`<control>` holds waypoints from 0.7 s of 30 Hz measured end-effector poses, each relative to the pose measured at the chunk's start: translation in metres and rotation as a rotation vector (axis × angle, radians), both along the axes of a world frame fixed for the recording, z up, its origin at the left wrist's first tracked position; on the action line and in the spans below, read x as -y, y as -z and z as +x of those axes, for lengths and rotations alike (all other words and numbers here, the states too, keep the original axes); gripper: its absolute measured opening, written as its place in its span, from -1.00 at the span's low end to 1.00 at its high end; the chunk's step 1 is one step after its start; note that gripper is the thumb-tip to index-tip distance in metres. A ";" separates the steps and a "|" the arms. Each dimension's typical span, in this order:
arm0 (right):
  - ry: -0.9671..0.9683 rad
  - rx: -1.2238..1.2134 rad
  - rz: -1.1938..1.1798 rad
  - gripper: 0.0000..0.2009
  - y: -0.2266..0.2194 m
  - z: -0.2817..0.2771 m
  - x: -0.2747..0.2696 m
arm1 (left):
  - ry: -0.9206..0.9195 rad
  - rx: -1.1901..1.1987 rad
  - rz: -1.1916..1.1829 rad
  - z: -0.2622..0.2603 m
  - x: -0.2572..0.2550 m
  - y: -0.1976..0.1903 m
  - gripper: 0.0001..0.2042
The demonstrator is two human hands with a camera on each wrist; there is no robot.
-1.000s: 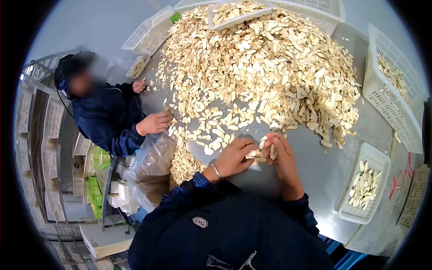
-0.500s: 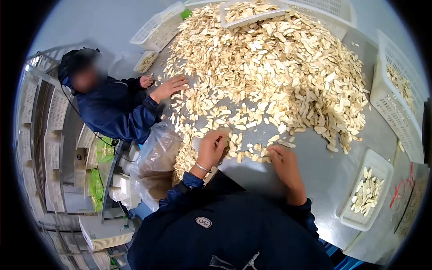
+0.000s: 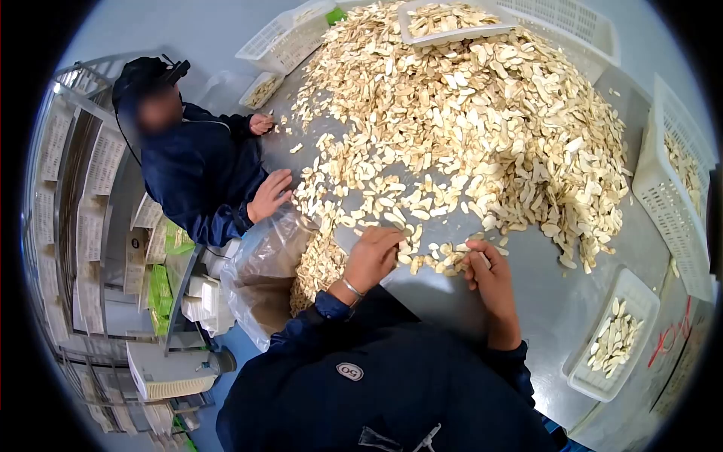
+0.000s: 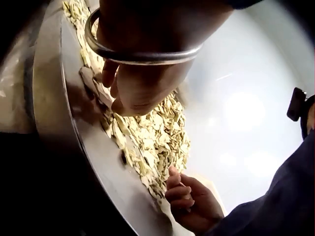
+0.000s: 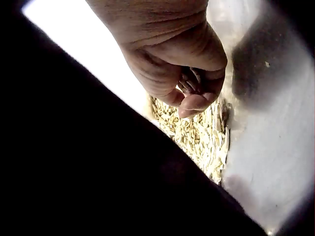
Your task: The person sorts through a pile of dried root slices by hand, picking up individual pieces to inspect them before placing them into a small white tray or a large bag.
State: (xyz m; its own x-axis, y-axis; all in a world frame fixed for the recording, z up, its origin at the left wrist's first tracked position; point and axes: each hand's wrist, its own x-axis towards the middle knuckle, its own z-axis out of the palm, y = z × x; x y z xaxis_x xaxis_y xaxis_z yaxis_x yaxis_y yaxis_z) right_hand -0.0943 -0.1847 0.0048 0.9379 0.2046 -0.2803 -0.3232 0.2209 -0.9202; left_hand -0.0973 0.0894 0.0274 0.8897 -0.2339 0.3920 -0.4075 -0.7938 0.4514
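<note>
In the head view my left hand (image 3: 373,258), with a metal bracelet at the wrist, is low over the table, its fingertips right at a small group of pale dried slices (image 3: 433,260). The left wrist view has the back of this hand, with its fingers bent loosely down towards the slices (image 4: 152,130). On the other side of the small group, my right hand (image 3: 491,282) pinches a pale slice (image 3: 483,258) between thumb and curled fingers. Its fingers hide most of that slice in the right wrist view.
A large heap of slices (image 3: 482,113) covers the far table. White crates (image 3: 670,181) and a tray (image 3: 580,377) with slices stand right. A plastic bag (image 3: 260,275) hangs at the left edge, near another person's hand (image 3: 269,197).
Both hands, first together holding slices, moved apart over the small group. Since then the left hand has shifted slightly right and a slice shows in my right hand. The other person's hand moved back towards the edge.
</note>
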 end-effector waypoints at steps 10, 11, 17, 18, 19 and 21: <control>-0.013 0.004 -0.001 -0.77 0.003 0.002 0.003 | -0.077 -0.113 -0.046 0.013 0.004 0.009 -0.81; -0.012 0.008 0.005 -0.77 0.004 0.002 0.003 | -0.085 -0.120 -0.061 0.013 0.003 0.010 -0.82; -0.010 0.023 0.037 -0.77 0.006 0.001 0.002 | -0.231 -0.309 -0.430 0.005 0.001 0.032 -0.86; -0.009 0.026 0.037 -0.77 0.006 0.001 0.002 | -0.223 -0.347 -0.511 0.005 0.001 0.035 -0.86; -0.006 0.021 0.037 -0.77 0.005 0.001 0.002 | -0.214 -0.385 -0.591 0.005 0.001 0.038 -0.86; 0.000 0.012 0.037 -0.77 0.002 0.000 0.002 | -0.198 -0.443 -0.709 0.003 0.003 0.038 -0.83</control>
